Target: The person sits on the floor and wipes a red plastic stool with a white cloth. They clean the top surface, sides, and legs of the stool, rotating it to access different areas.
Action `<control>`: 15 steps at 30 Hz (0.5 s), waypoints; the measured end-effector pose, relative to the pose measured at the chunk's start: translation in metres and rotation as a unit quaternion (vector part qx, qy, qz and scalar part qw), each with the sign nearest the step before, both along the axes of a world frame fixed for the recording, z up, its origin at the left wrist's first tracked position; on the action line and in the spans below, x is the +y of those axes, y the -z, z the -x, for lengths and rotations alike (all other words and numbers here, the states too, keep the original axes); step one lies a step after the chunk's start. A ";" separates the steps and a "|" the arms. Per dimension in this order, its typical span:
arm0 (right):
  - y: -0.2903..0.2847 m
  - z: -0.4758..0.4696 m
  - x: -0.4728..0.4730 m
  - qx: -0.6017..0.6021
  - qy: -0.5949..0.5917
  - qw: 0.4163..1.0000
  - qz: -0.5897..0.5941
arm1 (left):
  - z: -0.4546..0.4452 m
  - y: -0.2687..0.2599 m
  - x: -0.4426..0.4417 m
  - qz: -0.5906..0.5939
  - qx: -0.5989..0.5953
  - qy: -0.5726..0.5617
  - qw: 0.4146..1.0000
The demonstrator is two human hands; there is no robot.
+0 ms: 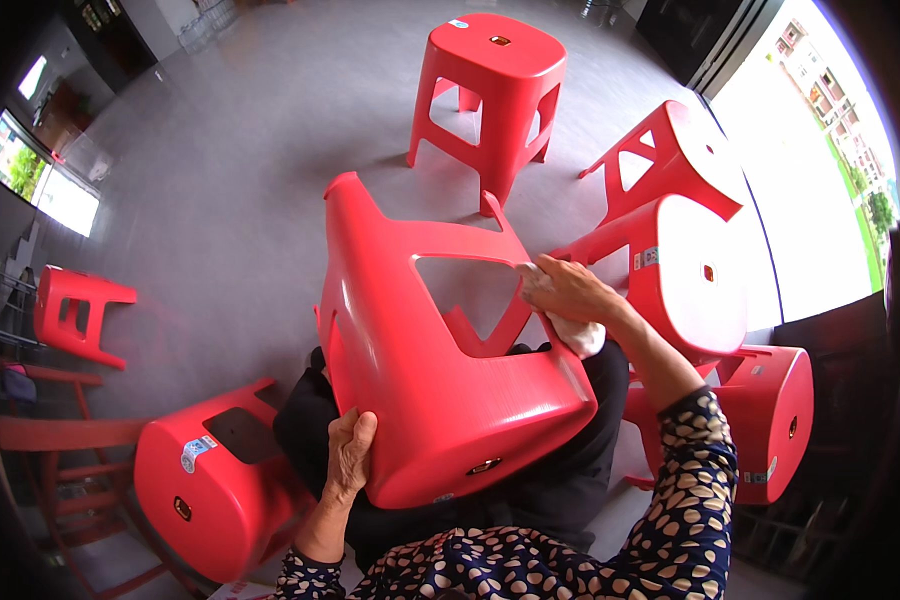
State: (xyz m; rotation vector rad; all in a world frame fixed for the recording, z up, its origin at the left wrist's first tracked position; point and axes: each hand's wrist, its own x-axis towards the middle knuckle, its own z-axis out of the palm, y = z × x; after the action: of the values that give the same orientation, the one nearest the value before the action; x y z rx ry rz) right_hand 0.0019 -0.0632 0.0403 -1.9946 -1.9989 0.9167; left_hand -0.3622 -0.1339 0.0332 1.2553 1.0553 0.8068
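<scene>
A red plastic stool (450,405) lies on its side across my lap, its seat towards me and its legs pointing away. My left hand (351,454) grips the stool's lower left edge near the seat, thumb on the side panel. In my right hand (574,289) is a white cloth (579,334), pressed against the right-hand leg beside the large side opening. Part of the cloth shows between the fingers, and the rest hangs below the palm. The far side of the stool and some of my left fingers are hidden.
One red stool (495,56) stands upright ahead on the grey floor (232,172). Several more lie tipped at the right, near a bright doorway (802,187). Another tipped stool (187,487) is close at my left, by a reddish chair (75,435); a further one (82,315) lies far left.
</scene>
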 end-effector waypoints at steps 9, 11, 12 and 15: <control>0.046 0.014 0.031 -0.071 0.069 0.990 -0.100 | -0.003 0.000 -0.001 -0.034 0.015 -0.011 0.999; 0.022 0.015 0.014 -0.041 0.032 0.997 -0.061 | -0.003 0.000 -0.001 -0.047 0.024 -0.015 0.998; 0.011 0.014 0.004 -0.028 0.015 0.999 -0.041 | -0.002 0.002 -0.002 -0.046 0.026 -0.018 0.998; 0.002 0.010 -0.015 -0.004 -0.063 0.997 -0.051 | -0.007 0.000 -0.003 -0.049 0.024 -0.029 0.998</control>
State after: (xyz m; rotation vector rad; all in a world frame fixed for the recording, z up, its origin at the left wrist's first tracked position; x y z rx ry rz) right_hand -0.0078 -0.0785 0.0385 -1.8401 -2.1497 0.8139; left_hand -0.3553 -0.1371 0.0332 1.3375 1.1066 0.8863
